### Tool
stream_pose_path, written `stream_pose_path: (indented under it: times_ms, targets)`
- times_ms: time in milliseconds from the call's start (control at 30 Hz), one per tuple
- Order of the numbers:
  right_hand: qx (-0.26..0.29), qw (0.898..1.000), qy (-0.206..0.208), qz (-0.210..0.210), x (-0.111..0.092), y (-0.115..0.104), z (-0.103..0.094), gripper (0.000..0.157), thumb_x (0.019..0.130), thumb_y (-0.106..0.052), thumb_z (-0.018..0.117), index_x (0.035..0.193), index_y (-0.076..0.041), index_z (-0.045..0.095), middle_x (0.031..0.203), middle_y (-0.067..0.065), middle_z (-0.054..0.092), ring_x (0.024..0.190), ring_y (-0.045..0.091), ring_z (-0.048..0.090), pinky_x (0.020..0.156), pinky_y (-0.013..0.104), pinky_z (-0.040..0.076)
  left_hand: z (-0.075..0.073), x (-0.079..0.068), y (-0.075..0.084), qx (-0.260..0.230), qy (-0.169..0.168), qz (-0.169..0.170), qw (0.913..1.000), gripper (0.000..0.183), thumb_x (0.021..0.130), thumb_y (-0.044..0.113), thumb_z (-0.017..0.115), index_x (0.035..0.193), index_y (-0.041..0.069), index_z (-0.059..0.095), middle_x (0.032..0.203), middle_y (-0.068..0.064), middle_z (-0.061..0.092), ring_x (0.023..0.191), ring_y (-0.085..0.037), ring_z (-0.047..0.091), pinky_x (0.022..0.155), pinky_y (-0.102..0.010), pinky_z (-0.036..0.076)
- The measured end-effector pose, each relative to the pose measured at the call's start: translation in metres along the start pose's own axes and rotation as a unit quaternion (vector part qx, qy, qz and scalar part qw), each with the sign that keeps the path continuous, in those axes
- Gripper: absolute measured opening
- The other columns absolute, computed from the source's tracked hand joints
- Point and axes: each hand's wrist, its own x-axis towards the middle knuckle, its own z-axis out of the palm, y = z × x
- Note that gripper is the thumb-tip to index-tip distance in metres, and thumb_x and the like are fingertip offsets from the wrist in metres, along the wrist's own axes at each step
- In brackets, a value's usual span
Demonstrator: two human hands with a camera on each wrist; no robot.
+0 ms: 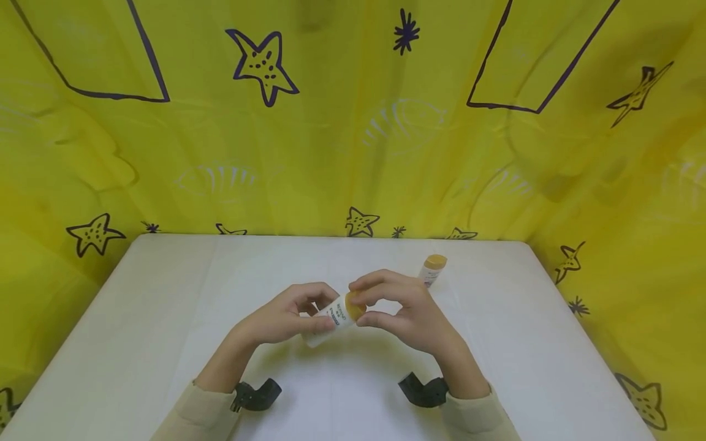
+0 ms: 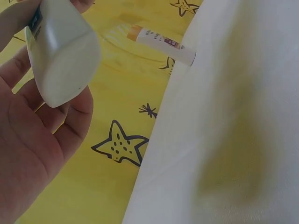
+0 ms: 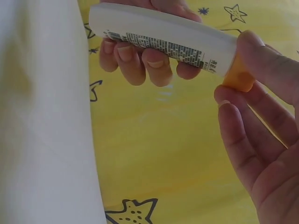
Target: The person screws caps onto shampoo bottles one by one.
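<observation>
A white plastic bottle [image 1: 335,317] with printed labels and an orange-yellow cap [image 3: 239,77] is held tilted above the table, cap end up and to the right. My left hand [image 1: 287,315] grips its body, thumb across the front and fingers behind. With thumb and fingertips, my right hand [image 1: 405,306] pinches the cap, which sits against the bottle. In the left wrist view the bottle's smooth bottom end faces the camera. Small print and a barcode show along the bottle in the right wrist view.
A second white bottle [image 1: 432,269] with an orange-yellow cap stands upright on the white table [image 1: 248,257], just behind my right hand. A yellow curtain [image 1: 331,153] with starfish drawings hangs behind the table and along its sides. Black devices are strapped at both wrists.
</observation>
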Motion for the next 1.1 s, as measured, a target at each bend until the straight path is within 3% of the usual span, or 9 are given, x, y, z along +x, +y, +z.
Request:
stream_pose_path:
  times_ms: [367, 867, 1100]
  targets:
    - [-0.003, 0.999, 0.032, -0.032, 0.001, 0.004, 0.006, 0.036, 0.069, -0.003, 0.087, 0.101, -0.012, 0.074, 0.103, 0.004, 0.071, 0.100, 0.019, 0.067, 0.086, 0.028, 0.055, 0.003, 0.000, 0.003, 0.032, 0.030, 0.025, 0.9988, 0.018, 0.090, 0.009, 0.072, 0.106, 0.015, 0.068, 0.093, -0.002, 0.066, 0.078, -0.018, 0.059, 0.066, -0.033, 0.052]
    - [-0.034, 0.998, 0.047, -0.012, 0.001, 0.006, 0.012, 0.028, 0.074, -0.018, 0.086, 0.099, -0.016, 0.074, 0.093, -0.004, 0.067, 0.084, 0.015, 0.061, 0.074, 0.025, 0.051, 0.001, -0.001, 0.004, 0.070, 0.019, 0.016, 0.9972, 0.018, 0.090, 0.015, 0.074, 0.105, 0.018, 0.064, 0.091, 0.002, 0.065, 0.077, -0.017, 0.056, 0.059, -0.030, 0.051]
    - [-0.050, 0.997, 0.058, 0.012, 0.001, 0.005, 0.015, 0.028, 0.073, -0.021, 0.088, 0.097, -0.018, 0.074, 0.089, -0.008, 0.067, 0.084, 0.010, 0.059, 0.072, 0.029, 0.051, 0.001, 0.000, 0.003, 0.089, 0.027, 0.034, 0.9951, 0.018, 0.089, 0.016, 0.074, 0.104, 0.018, 0.064, 0.088, 0.003, 0.064, 0.079, -0.015, 0.057, 0.067, -0.032, 0.050]
